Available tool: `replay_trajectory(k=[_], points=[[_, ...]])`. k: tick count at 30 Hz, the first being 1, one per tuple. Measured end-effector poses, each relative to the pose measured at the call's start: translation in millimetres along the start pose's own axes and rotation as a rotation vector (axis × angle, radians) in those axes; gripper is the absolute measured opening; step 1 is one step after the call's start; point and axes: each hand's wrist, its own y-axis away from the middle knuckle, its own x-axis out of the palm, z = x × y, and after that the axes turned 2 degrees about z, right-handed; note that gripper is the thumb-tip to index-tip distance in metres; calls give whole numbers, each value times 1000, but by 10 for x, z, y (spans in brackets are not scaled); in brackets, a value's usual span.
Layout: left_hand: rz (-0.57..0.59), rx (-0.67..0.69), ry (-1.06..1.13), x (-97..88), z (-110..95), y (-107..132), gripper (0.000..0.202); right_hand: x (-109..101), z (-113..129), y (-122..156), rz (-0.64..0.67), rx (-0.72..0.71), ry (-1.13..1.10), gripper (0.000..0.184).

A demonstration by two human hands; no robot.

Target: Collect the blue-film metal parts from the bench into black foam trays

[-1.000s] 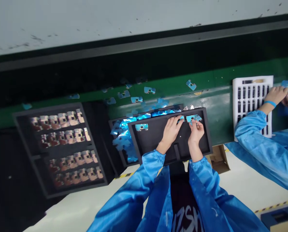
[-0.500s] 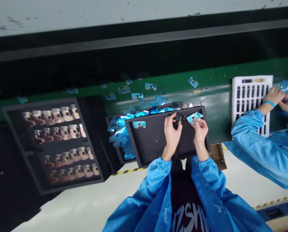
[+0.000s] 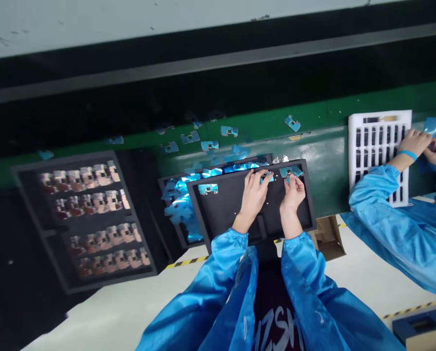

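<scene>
Both my hands rest over the far edge of a black foam tray (image 3: 221, 214) in front of me. My left hand (image 3: 253, 195) has its fingers curled onto a small blue-filmed part (image 3: 267, 178) at the tray's rim. Close beside it, my right hand (image 3: 294, 194) pinches a piece of blue film (image 3: 290, 172). Another small blue-filmed part (image 3: 208, 188) lies alone at the tray's far left corner.
A second black tray (image 3: 179, 202) heaped with blue film lies under and left of mine. Further left is a large black tray (image 3: 93, 214) with rows of copper-coloured parts. Loose film pieces (image 3: 208, 145) dot the green belt. A co-worker's hands (image 3: 423, 144) work at a white slotted tray (image 3: 379, 141). A cardboard box (image 3: 326, 236) sits right of my tray.
My hands were lifted apart half a second ago, the left holding a small dark part. They have since come down together onto the tray's far edge. The camera shifted slightly.
</scene>
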Motion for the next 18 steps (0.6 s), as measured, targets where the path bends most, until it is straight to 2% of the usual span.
replay_trajectory(k=[5,8,13,18], points=[[-6,12,-43,-48,-96,25,43,-227,56,228,-50,105,22,43],[49,25,-51,-49,-228,14,42,-341,42,300,-73,188,-8,42],[202,86,-75,57,-423,-104,45,-514,-23,326,-116,184,-26,47],[219,47,-123,142,-426,-273,41,-617,-60,326,-78,204,12,50]])
